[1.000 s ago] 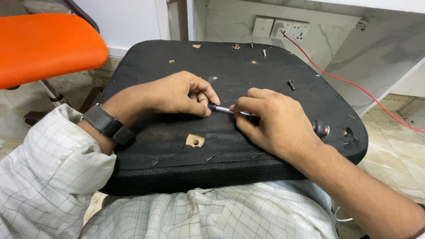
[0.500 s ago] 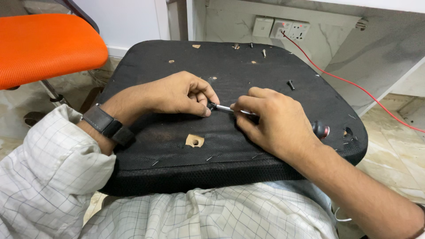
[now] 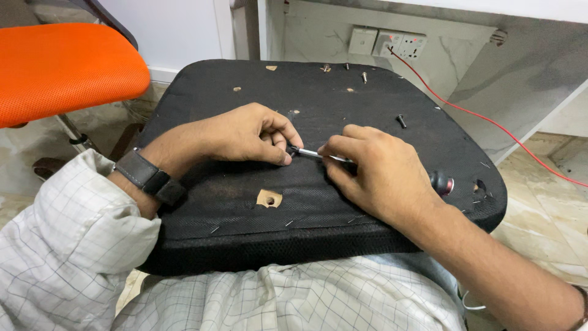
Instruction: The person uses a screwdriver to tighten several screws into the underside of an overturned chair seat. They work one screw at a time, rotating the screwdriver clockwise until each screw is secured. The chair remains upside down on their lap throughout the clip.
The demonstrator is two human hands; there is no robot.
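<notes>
Seat board: the black fabric-covered seat board (image 3: pixel 367 92) lies flat across your lap, underside up, and it fills the middle of the view.
Orange chair: an orange mesh seat (image 3: pixel 61 67) stands off to your left, well apart from the board.
Wall: a pale wall runs behind the board, with white sockets (image 3: pixel 386 43) at the top and a red wire (image 3: pixel 490 122) trailing down to your right.
Left hand: your left hand (image 3: pixel 245 132) rests on the board, fingers curled together, thumb and forefinger pinched right at the tool's tip. What sits under that pinch is hidden, so I cannot tell you what it is.
Right hand: your right hand (image 3: pixel 380 175) is clamped around the screwdriver, knuckles up, palm over the handle.
Screwdriver: the screwdriver (image 3: pixel 315 154) lies low and nearly flat over the board between your two hands; the shiny shaft points left into your left fingertips, and the dark butt end with a red ring pokes out past your right wrist.
Watch: a dark watch (image 3: pixel 150 178) sits on your left wrist, just beside the checked sleeve.
Hole: a bare wood patch with a hole (image 3: pixel 269 198) shows through the fabric, near your left hand.
Screws: a few small screws (image 3: pixel 401 121) stand up out of the board on the far side, away from both hands.
</notes>
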